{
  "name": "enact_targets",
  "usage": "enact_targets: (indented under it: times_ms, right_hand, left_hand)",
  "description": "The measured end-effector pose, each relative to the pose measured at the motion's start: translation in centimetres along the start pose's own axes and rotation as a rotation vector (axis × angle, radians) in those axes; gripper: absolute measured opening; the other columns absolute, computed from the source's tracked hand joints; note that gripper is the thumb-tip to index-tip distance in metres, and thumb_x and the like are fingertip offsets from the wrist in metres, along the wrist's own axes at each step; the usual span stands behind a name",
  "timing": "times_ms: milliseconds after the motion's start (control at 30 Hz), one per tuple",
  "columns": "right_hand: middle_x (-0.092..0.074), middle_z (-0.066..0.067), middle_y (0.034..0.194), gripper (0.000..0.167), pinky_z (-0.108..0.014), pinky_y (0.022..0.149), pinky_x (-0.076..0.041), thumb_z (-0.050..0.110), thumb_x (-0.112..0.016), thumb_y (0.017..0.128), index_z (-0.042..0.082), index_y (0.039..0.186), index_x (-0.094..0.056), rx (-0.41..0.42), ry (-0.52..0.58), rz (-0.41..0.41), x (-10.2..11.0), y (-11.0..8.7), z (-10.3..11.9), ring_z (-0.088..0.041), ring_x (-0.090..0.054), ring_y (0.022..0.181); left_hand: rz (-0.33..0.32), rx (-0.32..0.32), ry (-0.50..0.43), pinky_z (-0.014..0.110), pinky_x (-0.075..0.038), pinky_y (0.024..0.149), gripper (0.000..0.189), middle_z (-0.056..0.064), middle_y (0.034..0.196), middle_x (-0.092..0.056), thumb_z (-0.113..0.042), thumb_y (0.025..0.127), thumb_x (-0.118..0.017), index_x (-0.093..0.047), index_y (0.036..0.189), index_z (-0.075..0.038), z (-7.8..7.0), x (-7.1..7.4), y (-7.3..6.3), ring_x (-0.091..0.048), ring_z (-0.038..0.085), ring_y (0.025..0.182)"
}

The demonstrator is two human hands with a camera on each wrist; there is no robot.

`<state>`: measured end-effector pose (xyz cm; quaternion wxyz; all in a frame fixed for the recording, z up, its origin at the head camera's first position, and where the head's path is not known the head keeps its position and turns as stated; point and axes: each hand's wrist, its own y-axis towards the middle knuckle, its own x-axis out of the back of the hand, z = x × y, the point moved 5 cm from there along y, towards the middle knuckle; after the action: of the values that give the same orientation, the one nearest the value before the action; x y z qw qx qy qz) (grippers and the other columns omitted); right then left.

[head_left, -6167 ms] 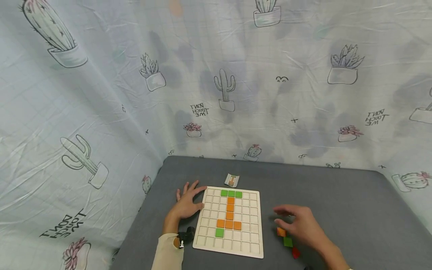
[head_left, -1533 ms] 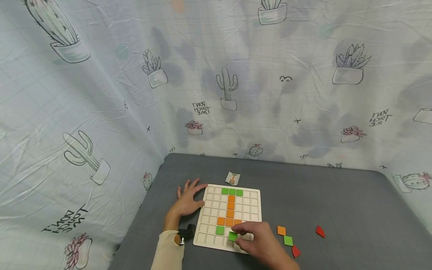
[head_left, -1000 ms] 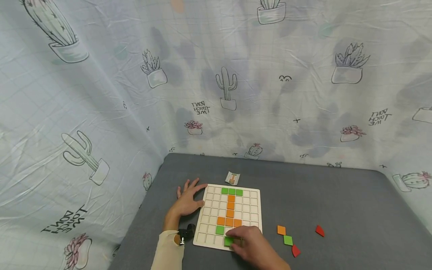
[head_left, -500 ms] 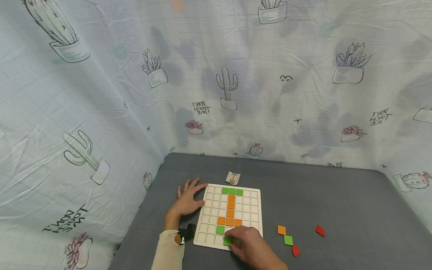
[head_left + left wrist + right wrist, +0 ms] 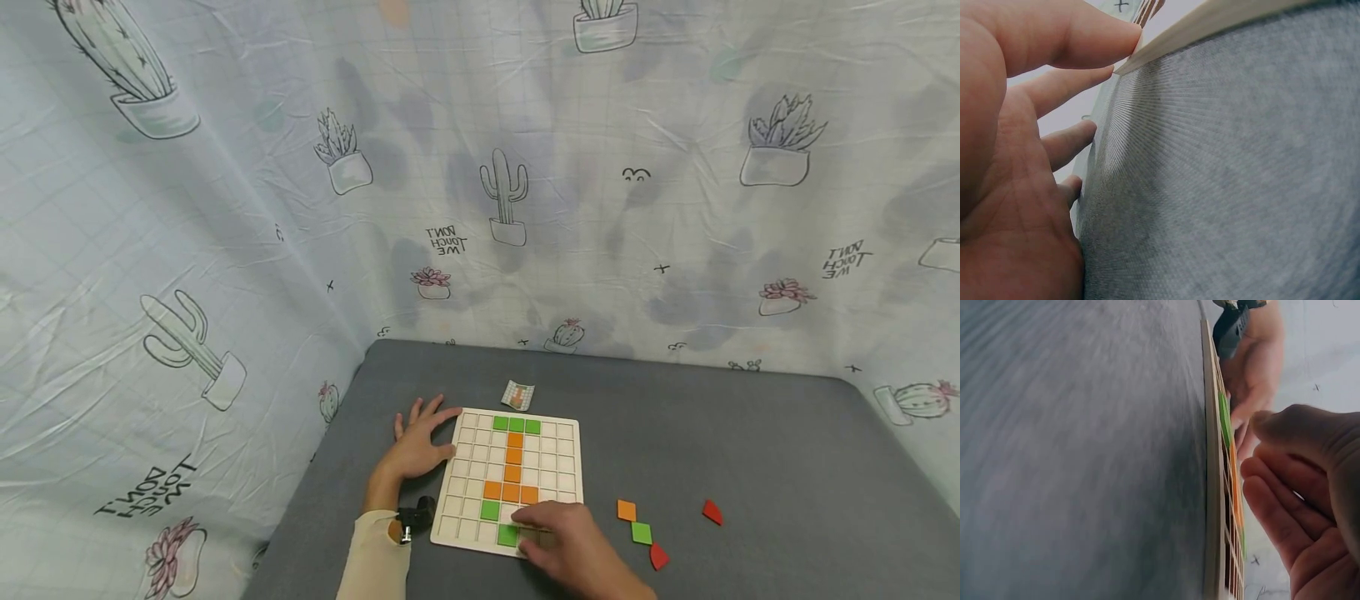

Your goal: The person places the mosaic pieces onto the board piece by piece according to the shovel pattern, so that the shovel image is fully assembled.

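A pale wooden grid board (image 5: 459,533) lies on the grey table, with green and orange square tiles in its cells. My left hand (image 5: 416,450) rests at the board's left side, fingers spread, thumb and index fingertip against its edge; the left wrist view shows the thumb (image 5: 1079,37) at that edge. Over the board's lower right hovers my right hand (image 5: 566,537), holding nothing, its thumb and fingers parted. Just left of its fingertips, a green tile (image 5: 507,535) sits in the bottom row. In the right wrist view the right hand's fingers (image 5: 1279,512) are loosely bent beside the board.
Right of the board lie a loose orange tile (image 5: 626,510), a green tile (image 5: 641,533) and a red curved-edge piece (image 5: 658,556) in a diagonal line. Another red piece (image 5: 712,512) lies farther right. A small printed card (image 5: 517,395) is behind the board. Patterned cloth (image 5: 570,208) hangs behind the table.
My right hand has gone from the loose pieces to the board, set a green tile in the bottom row, let go and drawn back slightly right. The left hand stays put.
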<state>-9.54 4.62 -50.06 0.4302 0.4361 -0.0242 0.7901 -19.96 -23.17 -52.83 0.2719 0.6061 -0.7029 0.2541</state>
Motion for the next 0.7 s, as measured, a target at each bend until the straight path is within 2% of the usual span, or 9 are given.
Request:
enact_targets:
  times_ms: [167, 267, 433, 600, 700]
  right_hand:
    - [-0.084, 0.002, 0.111, 0.028, -0.029, 0.081, -0.066, 0.008, -0.089, 0.09, 0.012, 0.117, -0.083, -0.099, 0.075, -0.009, 1.4, -1.6, -1.3, -0.007, -0.078, 0.096]
    - [-0.084, 0.002, 0.11, 0.028, -0.029, 0.079, -0.065, 0.012, -0.09, 0.09, 0.013, 0.117, -0.084, -0.15, 0.072, -0.035, 2.6, -2.7, -2.0, -0.005, -0.077, 0.094]
    - [-0.084, 0.004, 0.106, 0.032, -0.03, 0.077, -0.066, 0.013, -0.095, 0.085, 0.015, 0.114, -0.084, -0.164, -0.027, -0.125, 4.6, -4.6, -3.1, -0.005, -0.077, 0.093]
    - [-0.083, 0.013, 0.106, 0.035, -0.032, 0.082, -0.066, 0.019, -0.098, 0.081, 0.022, 0.113, -0.085, -0.26, -0.124, -0.165, 6.4, -6.2, -4.4, -0.001, -0.076, 0.096]
    - [-0.083, 0.012, 0.106, 0.039, -0.024, 0.082, -0.064, 0.016, -0.101, 0.076, 0.023, 0.112, -0.086, -0.234, -0.169, -0.216, 7.2, -7.1, -4.8, -0.001, -0.077, 0.097]
  left_hand:
    - [0.001, 0.0, -0.008, 0.079, 0.012, 0.126, 0.065, 0.023, 0.178, -0.03, -0.007, 0.091, -0.076, -0.064, 0.155, -0.016, -0.1, 0.0, 0.1, -0.005, 0.055, 0.168]
    - [0.003, -0.001, -0.009, 0.079, 0.012, 0.126, 0.065, 0.023, 0.178, -0.03, -0.006, 0.092, -0.076, -0.064, 0.155, -0.016, -0.2, 0.0, 0.1, -0.004, 0.055, 0.168]
    - [0.002, -0.002, -0.003, 0.079, 0.011, 0.126, 0.065, 0.023, 0.178, -0.03, -0.006, 0.092, -0.077, -0.064, 0.155, -0.016, -0.1, 0.0, 0.1, -0.005, 0.055, 0.168]
    - [0.001, -0.011, -0.01, 0.08, 0.012, 0.125, 0.066, 0.023, 0.179, -0.03, -0.007, 0.091, -0.076, -0.064, 0.155, -0.016, -0.1, 0.1, 0.0, -0.005, 0.055, 0.168]
    - [0.003, -0.013, -0.01, 0.08, 0.012, 0.125, 0.066, 0.023, 0.179, -0.03, -0.008, 0.091, -0.076, -0.063, 0.155, -0.016, 0.0, 0.0, -0.1, -0.004, 0.055, 0.168]
